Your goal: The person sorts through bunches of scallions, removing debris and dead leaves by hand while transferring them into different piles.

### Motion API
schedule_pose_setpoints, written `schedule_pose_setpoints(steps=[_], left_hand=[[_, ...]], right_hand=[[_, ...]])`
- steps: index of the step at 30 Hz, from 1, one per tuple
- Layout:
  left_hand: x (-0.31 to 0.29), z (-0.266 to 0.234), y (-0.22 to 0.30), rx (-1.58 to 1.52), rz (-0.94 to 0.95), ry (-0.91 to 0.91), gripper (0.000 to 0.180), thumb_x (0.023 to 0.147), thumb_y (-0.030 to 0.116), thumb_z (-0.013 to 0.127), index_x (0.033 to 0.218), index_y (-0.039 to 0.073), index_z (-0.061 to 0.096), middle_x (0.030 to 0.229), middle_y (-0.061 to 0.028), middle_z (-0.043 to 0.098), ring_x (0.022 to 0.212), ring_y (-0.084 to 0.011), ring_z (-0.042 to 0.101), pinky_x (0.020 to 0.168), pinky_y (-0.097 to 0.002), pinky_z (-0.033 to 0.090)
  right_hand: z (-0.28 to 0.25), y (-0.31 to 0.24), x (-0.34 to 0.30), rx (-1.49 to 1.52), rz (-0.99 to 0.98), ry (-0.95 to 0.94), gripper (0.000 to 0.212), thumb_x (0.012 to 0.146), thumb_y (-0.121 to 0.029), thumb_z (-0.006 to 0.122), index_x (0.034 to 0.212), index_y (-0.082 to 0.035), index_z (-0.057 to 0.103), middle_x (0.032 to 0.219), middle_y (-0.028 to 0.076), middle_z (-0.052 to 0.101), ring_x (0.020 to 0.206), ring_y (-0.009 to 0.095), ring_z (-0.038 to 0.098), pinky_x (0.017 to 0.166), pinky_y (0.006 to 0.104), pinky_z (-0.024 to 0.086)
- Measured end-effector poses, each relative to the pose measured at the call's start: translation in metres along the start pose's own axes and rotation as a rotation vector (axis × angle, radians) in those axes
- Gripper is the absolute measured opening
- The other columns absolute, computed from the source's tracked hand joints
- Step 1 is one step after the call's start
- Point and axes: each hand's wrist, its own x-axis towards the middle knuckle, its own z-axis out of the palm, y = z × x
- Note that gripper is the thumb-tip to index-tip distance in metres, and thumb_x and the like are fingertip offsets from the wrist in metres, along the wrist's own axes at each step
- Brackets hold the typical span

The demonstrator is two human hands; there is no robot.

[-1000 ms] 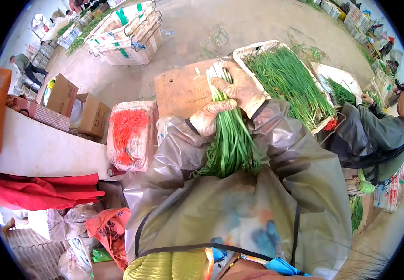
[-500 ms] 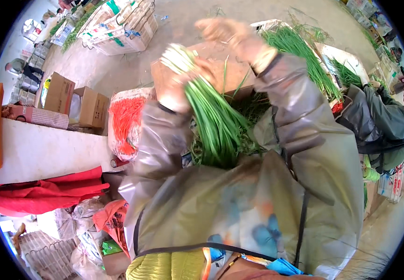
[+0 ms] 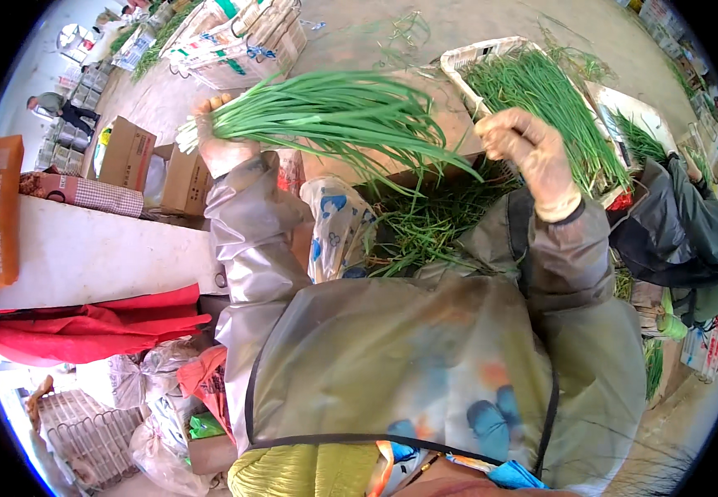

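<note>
My left hand (image 3: 223, 139) is closed round the pale stem end of a bunch of spring onions (image 3: 334, 112), held up at the left. The long green leaves stretch rightward, their tips drooping over a cardboard piece (image 3: 452, 124). Off to the right, my right hand (image 3: 534, 161) is raised, fingers curled and pressed together near the leaf tips. Whether anything small is pinched there I cannot make out. Both hands seem to wear thin pale gloves. Below the bunch, loose green trimmings (image 3: 437, 219) lie in front of my apron.
A white crate (image 3: 458, 62) heaped with greens stands at the right, a co-worker's dark sleeve (image 3: 698, 207) beyond it. White baskets (image 3: 239, 58) are stacked far left. Open cardboard boxes (image 3: 181, 178), a white ledge (image 3: 110, 244) and red cloth (image 3: 102, 323) line the left side.
The bunch has swung from upright before me to lying sideways, stems now leftward in my left hand. My right hand has come down and to the right. The red strings are now mostly hidden.
</note>
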Motion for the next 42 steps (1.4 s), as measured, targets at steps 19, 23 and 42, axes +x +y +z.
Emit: schedule_pose_setpoints(steps=[19,23,42], left_hand=[[-0.088,0.078,0.044,0.394,0.354,-1.257,0.017,0.072,0.016,0.066,0.085,0.015,0.055,0.075,0.0019,0.052,0.082,-0.0152,0.05,0.093,-0.0421,0.033],[-0.14,0.087,-0.045,1.522,0.787,-1.745,0.018,0.065,0.028,0.054,0.077,0.016,0.05,0.075,0.0001,0.045,0.077,-0.0155,0.045,0.08,-0.0341,0.038],[-0.167,-0.059,-0.104,2.232,0.191,-1.978,0.009,0.065,0.015,0.056,0.058,0.01,0.059,0.059,-0.0061,0.056,0.06,-0.0206,0.055,0.062,-0.0351,0.041]], right_hand=[[-0.064,0.163,-0.039,-1.133,0.644,-0.405,0.035,0.075,-0.021,0.057,0.105,-0.004,0.059,0.099,0.018,0.061,0.094,0.033,0.057,0.081,0.0399,0.044],[-0.108,0.178,-0.043,-1.057,0.767,-0.291,0.035,0.076,-0.021,0.058,0.105,-0.003,0.059,0.103,0.016,0.061,0.096,0.031,0.057,0.083,0.037,0.044],[0.134,0.383,0.106,-1.053,-0.015,-0.52,0.04,0.078,-0.02,0.052,0.114,-0.003,0.051,0.099,0.019,0.058,0.085,0.033,0.057,0.068,0.0405,0.047]])
